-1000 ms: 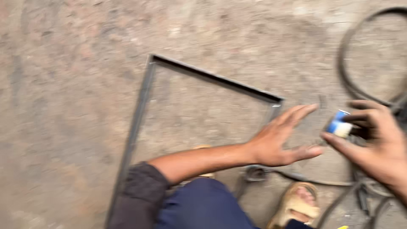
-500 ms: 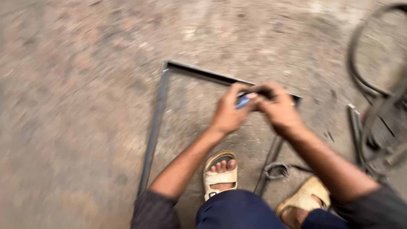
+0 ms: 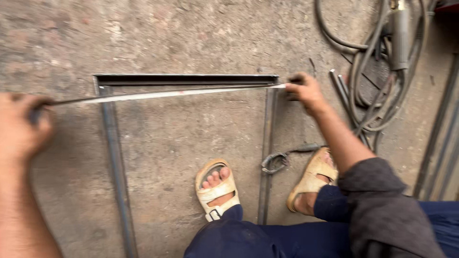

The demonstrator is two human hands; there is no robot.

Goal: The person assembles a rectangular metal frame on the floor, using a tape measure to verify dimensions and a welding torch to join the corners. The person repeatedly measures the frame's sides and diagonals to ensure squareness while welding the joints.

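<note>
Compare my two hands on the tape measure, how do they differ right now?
The left hand sits close to the camera, blurred, gripping the tape measure out past the metal frame and its left bar. The right hand is farther off, sharper, pinning the tape's other end at the frame's top right corner. Both are closed on the same stretched tape.

Both hands point(image 3: 306, 91) stretch tape measure point(image 3: 181, 93) across frame point(image 3: 112, 143).

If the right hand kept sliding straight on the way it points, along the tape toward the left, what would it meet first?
The right hand points left along the stretched tape measure. Going straight on, it would probably first meet the metal frame at its top right corner, which lies just beside the fingers. How high the hand sits above the frame is unclear.
</note>
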